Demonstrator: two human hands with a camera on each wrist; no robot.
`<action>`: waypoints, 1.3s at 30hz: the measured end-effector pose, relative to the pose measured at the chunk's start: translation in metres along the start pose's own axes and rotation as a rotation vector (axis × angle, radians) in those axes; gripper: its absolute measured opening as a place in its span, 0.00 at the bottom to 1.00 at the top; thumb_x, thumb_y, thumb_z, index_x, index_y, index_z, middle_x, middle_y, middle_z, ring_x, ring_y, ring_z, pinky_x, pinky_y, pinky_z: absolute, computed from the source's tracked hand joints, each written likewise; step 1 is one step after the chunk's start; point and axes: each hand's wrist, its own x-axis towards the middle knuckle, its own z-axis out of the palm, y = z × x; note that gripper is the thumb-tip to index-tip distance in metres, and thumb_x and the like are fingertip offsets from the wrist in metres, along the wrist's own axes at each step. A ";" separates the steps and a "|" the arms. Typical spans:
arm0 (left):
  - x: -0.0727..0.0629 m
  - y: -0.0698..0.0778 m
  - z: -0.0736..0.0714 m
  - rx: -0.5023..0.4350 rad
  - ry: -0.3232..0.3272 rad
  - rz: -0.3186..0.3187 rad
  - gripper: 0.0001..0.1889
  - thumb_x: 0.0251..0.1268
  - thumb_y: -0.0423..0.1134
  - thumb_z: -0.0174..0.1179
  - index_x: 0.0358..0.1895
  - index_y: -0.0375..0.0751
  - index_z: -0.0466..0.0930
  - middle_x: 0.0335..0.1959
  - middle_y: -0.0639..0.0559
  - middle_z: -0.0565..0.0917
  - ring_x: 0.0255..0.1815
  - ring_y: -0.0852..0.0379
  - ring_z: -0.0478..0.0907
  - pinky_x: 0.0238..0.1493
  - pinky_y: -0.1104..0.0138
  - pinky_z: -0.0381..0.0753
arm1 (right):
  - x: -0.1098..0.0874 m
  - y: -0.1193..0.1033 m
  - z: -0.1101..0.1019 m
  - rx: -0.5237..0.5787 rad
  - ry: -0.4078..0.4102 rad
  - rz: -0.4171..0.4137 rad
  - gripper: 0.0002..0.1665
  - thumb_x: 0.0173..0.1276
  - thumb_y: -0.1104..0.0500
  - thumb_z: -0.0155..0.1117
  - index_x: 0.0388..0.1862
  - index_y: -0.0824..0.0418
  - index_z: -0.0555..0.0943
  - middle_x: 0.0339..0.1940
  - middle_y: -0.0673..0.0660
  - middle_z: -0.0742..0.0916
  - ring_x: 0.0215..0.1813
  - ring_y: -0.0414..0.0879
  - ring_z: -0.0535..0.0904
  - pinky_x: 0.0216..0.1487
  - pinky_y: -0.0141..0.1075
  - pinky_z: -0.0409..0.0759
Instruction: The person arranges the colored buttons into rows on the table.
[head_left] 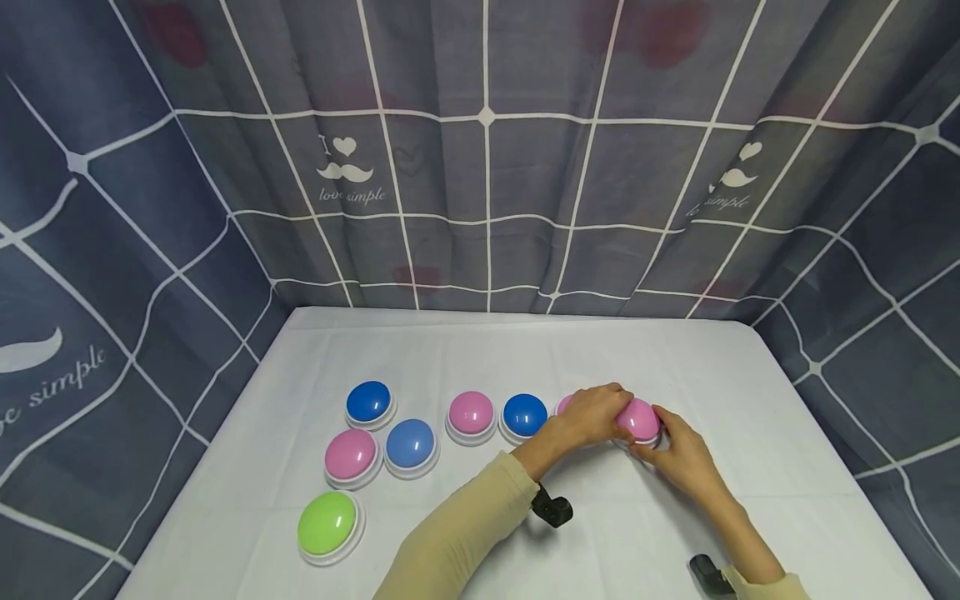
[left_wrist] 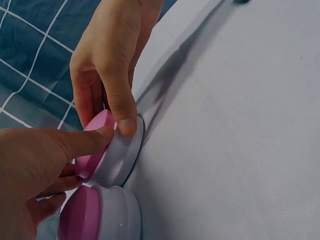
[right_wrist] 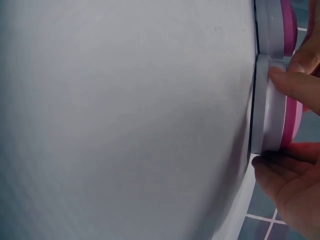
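At the right of the table, both hands hold one pink dome-topped push button (head_left: 637,419) with a white round base. My left hand (head_left: 592,415) grips its left side, with the thumb lying along the pink dome (left_wrist: 95,152) in the left wrist view. From the other side my right hand (head_left: 682,454) grips it, its thumb (right_wrist: 295,87) pressed on the white base (right_wrist: 272,117). The base sits right at the tabletop. Close beside it is a second pink button (left_wrist: 80,215), mostly hidden behind my left hand in the head view.
Leftward along the row are a blue button (head_left: 525,414) and a pink one (head_left: 471,413). Further left stand a dark blue button (head_left: 368,402), a lighter blue one (head_left: 411,443), a pink one (head_left: 351,455) and a larger green one (head_left: 327,523). Grid-patterned curtains (head_left: 435,167) surround the white table (head_left: 600,542).
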 end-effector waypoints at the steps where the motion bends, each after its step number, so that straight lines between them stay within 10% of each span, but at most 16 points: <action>1: 0.000 0.000 0.000 -0.002 0.001 0.002 0.27 0.53 0.54 0.74 0.56 0.50 0.81 0.52 0.59 0.81 0.47 0.66 0.78 0.43 0.74 0.77 | 0.000 0.000 0.000 0.003 -0.005 0.004 0.47 0.56 0.59 0.78 0.65 0.82 0.65 0.61 0.81 0.73 0.63 0.75 0.69 0.62 0.65 0.67; 17: -0.037 -0.020 -0.031 -0.050 0.096 -0.050 0.38 0.58 0.58 0.69 0.69 0.43 0.72 0.64 0.51 0.76 0.63 0.59 0.74 0.56 0.66 0.78 | 0.008 -0.026 0.014 0.071 0.182 -0.164 0.50 0.52 0.61 0.81 0.70 0.72 0.66 0.64 0.73 0.74 0.59 0.70 0.74 0.53 0.65 0.74; 29: -0.124 -0.045 -0.065 -0.149 0.230 -0.149 0.38 0.57 0.54 0.71 0.68 0.40 0.71 0.63 0.48 0.77 0.63 0.53 0.75 0.57 0.59 0.79 | 0.011 -0.097 0.043 0.154 0.134 -0.398 0.48 0.51 0.61 0.82 0.69 0.67 0.70 0.65 0.64 0.78 0.65 0.60 0.74 0.62 0.56 0.72; 39: -0.219 -0.072 -0.049 -0.180 0.381 -0.364 0.39 0.53 0.46 0.76 0.66 0.32 0.71 0.62 0.39 0.76 0.61 0.42 0.76 0.59 0.50 0.77 | 0.002 -0.152 0.099 0.206 -0.018 -0.529 0.46 0.52 0.59 0.81 0.68 0.68 0.71 0.64 0.62 0.79 0.65 0.57 0.75 0.61 0.51 0.76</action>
